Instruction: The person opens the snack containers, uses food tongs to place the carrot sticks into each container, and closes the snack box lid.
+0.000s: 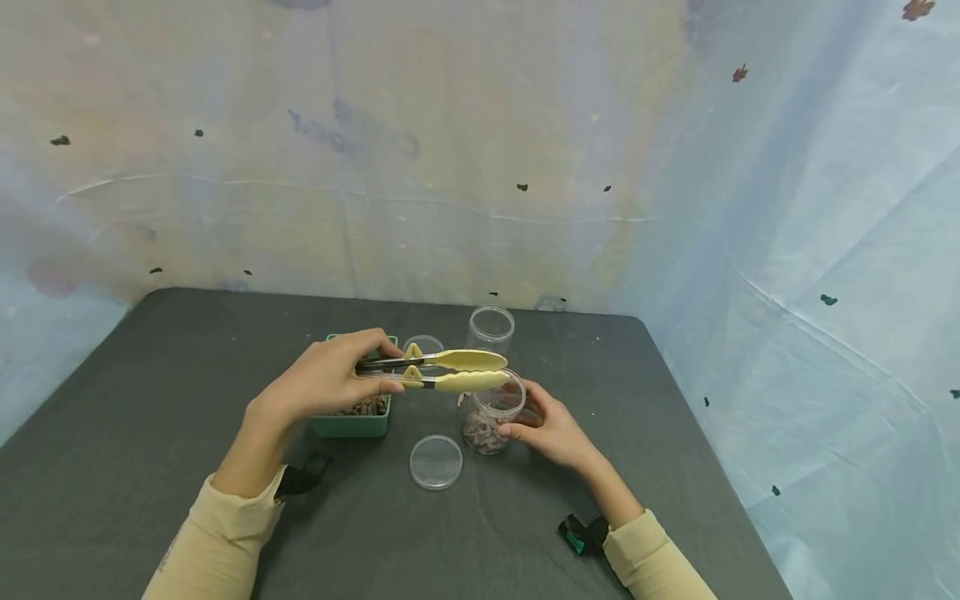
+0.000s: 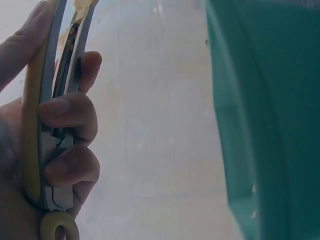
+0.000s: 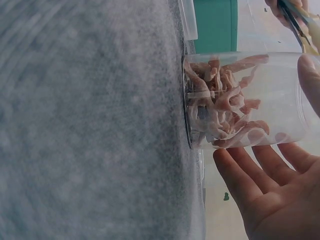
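Observation:
My left hand (image 1: 330, 379) holds a pair of tongs (image 1: 465, 371) with yellow tips, which stretch rightward over the mouth of a clear jar (image 1: 486, 425). In the left wrist view, the fingers of the left hand (image 2: 70, 120) curl round the metal and yellow handles. Thumb and fingers of my right hand (image 1: 553, 429) grip the jar from its right side; it stands upright on the table with pale brownish strips in its lower part, plain in the right wrist view on the jar (image 3: 230, 102). Under the left hand is a green container (image 1: 348, 425) with brown pieces inside.
A second clear jar (image 1: 491, 325) stands behind the first. One clear round lid (image 1: 436, 462) lies in front, left of the held jar, and another (image 1: 424, 342) lies farther back beside the green container. The dark table (image 1: 525, 533) meets a plastic sheet (image 1: 450, 125) behind.

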`<state>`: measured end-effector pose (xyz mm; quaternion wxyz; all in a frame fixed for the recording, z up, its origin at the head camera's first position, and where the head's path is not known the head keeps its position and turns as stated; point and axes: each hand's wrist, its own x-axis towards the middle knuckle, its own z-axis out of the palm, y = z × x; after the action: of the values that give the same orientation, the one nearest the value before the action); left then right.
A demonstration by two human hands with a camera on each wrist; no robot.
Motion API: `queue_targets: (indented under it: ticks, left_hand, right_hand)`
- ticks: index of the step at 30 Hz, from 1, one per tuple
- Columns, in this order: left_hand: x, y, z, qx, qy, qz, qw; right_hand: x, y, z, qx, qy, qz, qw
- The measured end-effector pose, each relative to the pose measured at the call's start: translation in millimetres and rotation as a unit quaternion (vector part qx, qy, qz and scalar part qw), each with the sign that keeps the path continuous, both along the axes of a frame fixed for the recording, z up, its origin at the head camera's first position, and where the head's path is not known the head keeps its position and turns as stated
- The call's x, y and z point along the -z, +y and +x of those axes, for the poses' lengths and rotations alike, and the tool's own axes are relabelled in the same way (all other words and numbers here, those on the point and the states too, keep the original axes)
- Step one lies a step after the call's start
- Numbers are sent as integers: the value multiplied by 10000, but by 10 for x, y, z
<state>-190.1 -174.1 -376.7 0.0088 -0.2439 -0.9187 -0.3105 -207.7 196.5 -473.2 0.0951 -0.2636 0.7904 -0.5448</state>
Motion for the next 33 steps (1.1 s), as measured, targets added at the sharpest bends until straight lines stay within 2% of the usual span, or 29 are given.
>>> queue_targets:
  ticks: [5,10,14,19,22,26,33]
  left_hand:
    - [-120,-232,63,-478,-15,-90,9988]
    - [-205,-533,168,-928,51,-278,9953]
    - [-252,-766,207,-1141,149,-657,9912]
    - [-329,-1019,186,-1296,216,-1361,9819]
    - [-375,-1146,193,-1285,199,-1730,9763]
    - [-432,-1277,212,-1093,274,-2038,9725]
    - [-495,-1366,235,-781,372,-2475,9650]
  right_hand:
    - [31,-9,-7,-46,58,-146,9999]
    - [50,-30,12,-165,-31,-183,9997]
    - [34,-25,25,-167,-88,-189,9996]
    - [-3,-1,15,-96,-24,-187,9998]
    - [-4,5,5,-122,3,-175,9998]
    - [6,10,1,-140,41,-189,9997]
    - [9,-1,2,-145,32,-192,9997]
